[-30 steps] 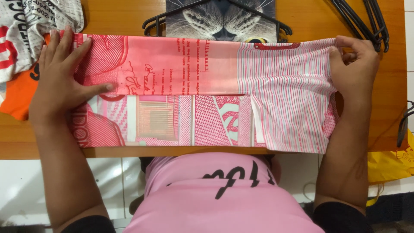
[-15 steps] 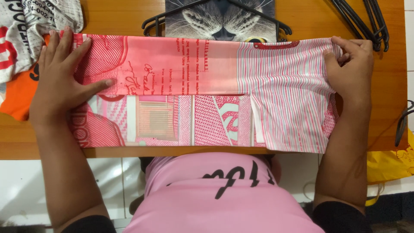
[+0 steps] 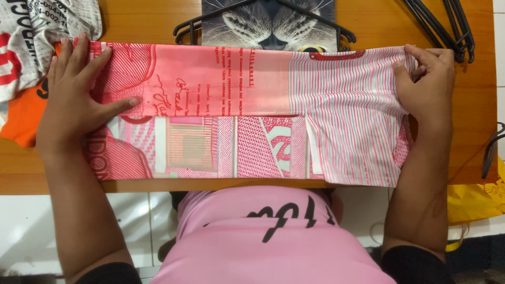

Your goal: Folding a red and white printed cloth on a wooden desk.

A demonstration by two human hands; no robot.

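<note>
A pink and red printed garment (image 3: 247, 113) lies folded lengthwise across a wooden table (image 3: 147, 21). My left hand (image 3: 73, 97) presses flat on its left end, fingers spread. Over at the garment's right end, my right hand (image 3: 427, 87) pinches the top right corner of the striped part between thumb and fingers.
A cat-print garment on a black hanger (image 3: 268, 23) lies behind the pink one. More black hangers (image 3: 442, 21) sit at the back right. A grey printed cloth (image 3: 31, 31) and an orange cloth (image 3: 21, 118) lie at the left. A yellow bag (image 3: 476, 200) hangs off the table's right.
My right hand has shifted slightly left and tightened its pinch on the corner. My left hand has stayed pressed in place.
</note>
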